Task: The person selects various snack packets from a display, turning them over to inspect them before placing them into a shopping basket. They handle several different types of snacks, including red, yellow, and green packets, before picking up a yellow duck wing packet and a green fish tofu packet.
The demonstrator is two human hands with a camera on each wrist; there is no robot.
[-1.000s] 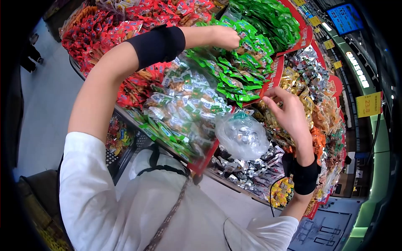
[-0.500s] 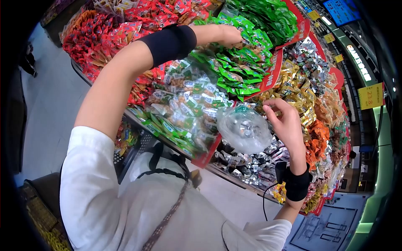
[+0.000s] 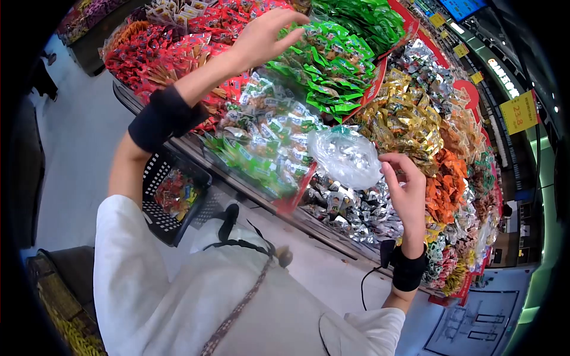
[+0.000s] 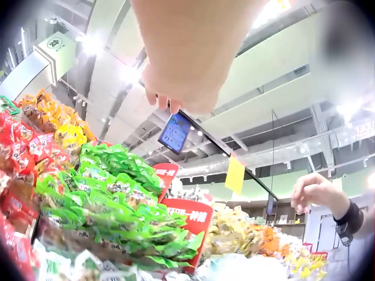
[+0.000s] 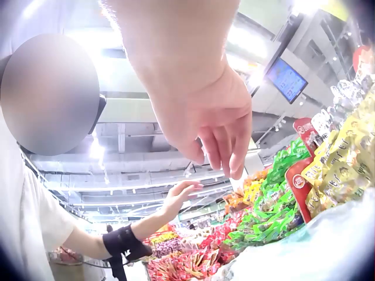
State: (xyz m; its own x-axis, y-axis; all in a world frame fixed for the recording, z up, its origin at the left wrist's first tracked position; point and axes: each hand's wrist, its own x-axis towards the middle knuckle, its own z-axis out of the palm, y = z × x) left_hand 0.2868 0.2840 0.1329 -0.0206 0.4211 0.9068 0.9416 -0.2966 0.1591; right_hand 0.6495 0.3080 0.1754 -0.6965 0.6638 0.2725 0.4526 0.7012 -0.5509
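In the head view the left hand hovers over the border of the red packets and green packets, fingers extended and holding nothing. A clear plastic bag lies on the silver-wrapped packets. Just right of that bag is the right hand, its fingers loosely bent with nothing in them. The left wrist view shows the left hand above the green packets. In the right wrist view the right hand hangs with relaxed fingers.
Gold packets and orange packets fill the right side of the display. A dark basket with colourful packets stands below its left edge. Red dividers separate sections; a yellow price sign hangs at right.
The left hand has moved left from the green packets toward the red ones, and its fingers have straightened. The right hand has shifted slightly down beside the clear bag.
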